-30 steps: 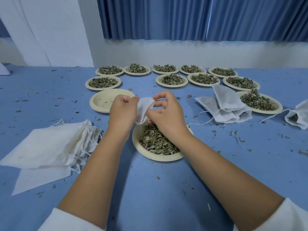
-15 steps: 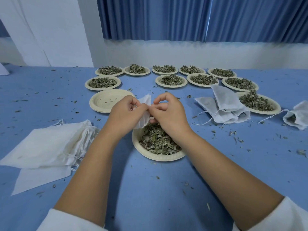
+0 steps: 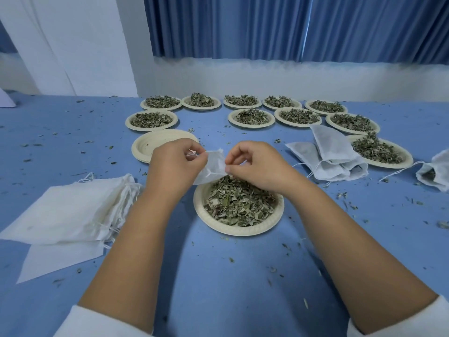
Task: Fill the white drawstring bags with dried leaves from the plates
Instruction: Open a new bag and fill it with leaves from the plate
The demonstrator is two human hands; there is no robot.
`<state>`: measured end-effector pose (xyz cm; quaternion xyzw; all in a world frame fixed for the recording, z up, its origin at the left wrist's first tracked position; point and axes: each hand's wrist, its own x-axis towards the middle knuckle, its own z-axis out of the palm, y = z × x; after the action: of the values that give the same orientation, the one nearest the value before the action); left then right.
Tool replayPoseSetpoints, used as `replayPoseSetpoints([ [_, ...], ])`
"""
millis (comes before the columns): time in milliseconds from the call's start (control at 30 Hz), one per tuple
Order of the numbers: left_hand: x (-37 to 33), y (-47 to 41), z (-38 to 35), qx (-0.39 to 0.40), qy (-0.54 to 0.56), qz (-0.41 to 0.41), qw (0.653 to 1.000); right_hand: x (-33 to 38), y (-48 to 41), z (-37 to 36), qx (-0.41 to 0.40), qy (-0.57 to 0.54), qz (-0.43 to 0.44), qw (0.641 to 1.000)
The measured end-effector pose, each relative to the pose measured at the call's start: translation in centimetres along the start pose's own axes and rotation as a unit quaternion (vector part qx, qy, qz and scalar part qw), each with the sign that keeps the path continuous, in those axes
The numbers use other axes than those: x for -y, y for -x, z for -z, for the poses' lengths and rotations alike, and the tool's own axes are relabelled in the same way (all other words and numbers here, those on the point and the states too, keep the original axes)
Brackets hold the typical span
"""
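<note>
A small white drawstring bag hangs between my two hands, just above the far rim of a beige plate heaped with dried leaves. My left hand pinches the bag's left edge and its string. On the other side, my right hand pinches the right edge with thumb and forefinger. The bag's mouth is hard to make out behind the fingers.
A stack of flat empty bags lies at the left. Several filled bags lie at the right, one more bag at the far right edge. An empty plate sits behind my left hand. Several plates of leaves line the back.
My hands have drawn slightly apart, spreading the bag wider between them. The bag has tilted and now lies lower over the plate's far rim.
</note>
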<state>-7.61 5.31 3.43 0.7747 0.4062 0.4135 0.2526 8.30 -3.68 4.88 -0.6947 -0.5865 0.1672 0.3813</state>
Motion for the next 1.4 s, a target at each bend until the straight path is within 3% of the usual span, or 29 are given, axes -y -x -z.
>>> replayPoseSetpoints([
  [167, -0.2, 0.3, -0.4, 0.011, -0.025, -0.022, 0.999, -0.2, 1.1, 2.3, 0.159, 0.052, -0.025, 0.986],
  [267, -0.3, 0.4, -0.7, 0.025, -0.037, -0.028, 0.999, -0.6, 1.8, 2.6, 0.196, 0.143, -0.043, 0.969],
  [500, -0.3, 0.6, -1.3, 0.038, -0.050, -0.031, 0.998, -0.9, 2.6, 1.6, 0.118, 0.197, -0.024, 0.973],
  [1067, 0.0, 0.6, -1.4, 0.006, -0.043, -0.027, 0.999, -1.1, 2.4, 0.8, 0.088, 0.204, 0.021, 0.975],
  [1400, -0.2, 0.6, -1.5, 0.009, -0.059, -0.035, 0.998, -0.4, 2.6, 2.5, 0.065, 0.041, -0.003, 0.997],
])
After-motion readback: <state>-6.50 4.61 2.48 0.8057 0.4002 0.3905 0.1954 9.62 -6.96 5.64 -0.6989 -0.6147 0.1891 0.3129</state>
